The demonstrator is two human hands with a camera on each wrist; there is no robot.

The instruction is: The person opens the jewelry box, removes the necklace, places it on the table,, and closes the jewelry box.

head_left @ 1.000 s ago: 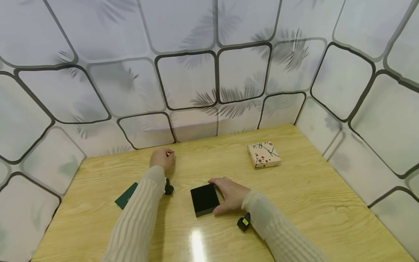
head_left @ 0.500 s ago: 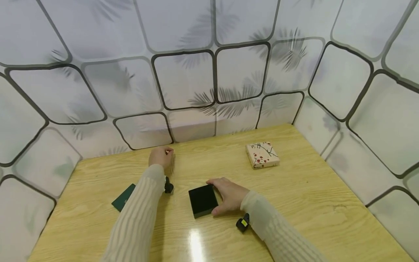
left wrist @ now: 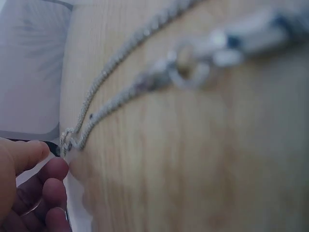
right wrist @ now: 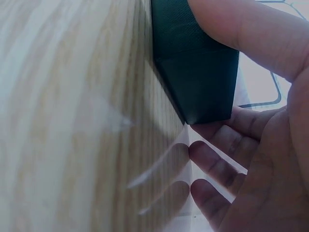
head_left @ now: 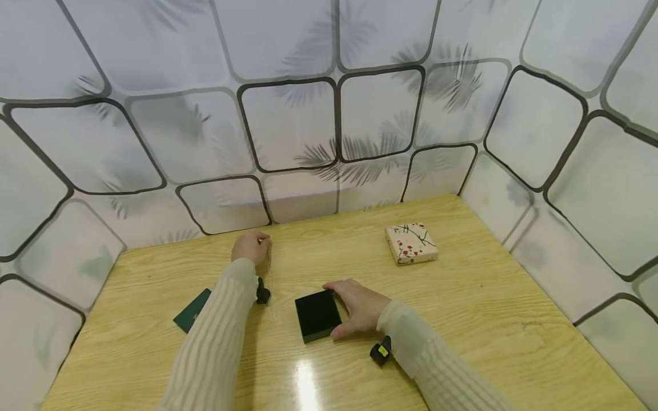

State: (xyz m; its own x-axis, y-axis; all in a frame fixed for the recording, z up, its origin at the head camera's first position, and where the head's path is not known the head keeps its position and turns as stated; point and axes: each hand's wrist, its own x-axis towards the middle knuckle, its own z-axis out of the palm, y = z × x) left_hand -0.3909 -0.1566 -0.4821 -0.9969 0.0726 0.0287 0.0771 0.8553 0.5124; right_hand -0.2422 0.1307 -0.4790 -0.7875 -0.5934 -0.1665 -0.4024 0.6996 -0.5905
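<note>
Near the table's back edge, my left hand [head_left: 249, 247] pinches one end of a thin silver chain [head_left: 269, 260]. From those fingers the chain runs down in two strands toward the wrist camera, where its blurred clasp [left wrist: 251, 36] is close up. My right hand [head_left: 360, 308] grips a dark green square box [head_left: 317, 314], open at the top, with thumb and fingers on opposite sides. The box stands on the table; its inside looks black and I cannot tell what is in it. In the right wrist view the outer fingers rest beside the box's corner.
A flat dark green piece [head_left: 191, 311] lies at the left, partly hidden by the left sleeve. A small floral-patterned box [head_left: 411, 244] sits at the back right of the wooden table [head_left: 493, 325]. A patterned cloth wall [head_left: 303, 128] borders the table behind and at both sides.
My left hand has shifted a little to the left, still pinching the chain, which shows more clearly below it. The right hand keeps its hold on the box. The head view has turned slightly.
</note>
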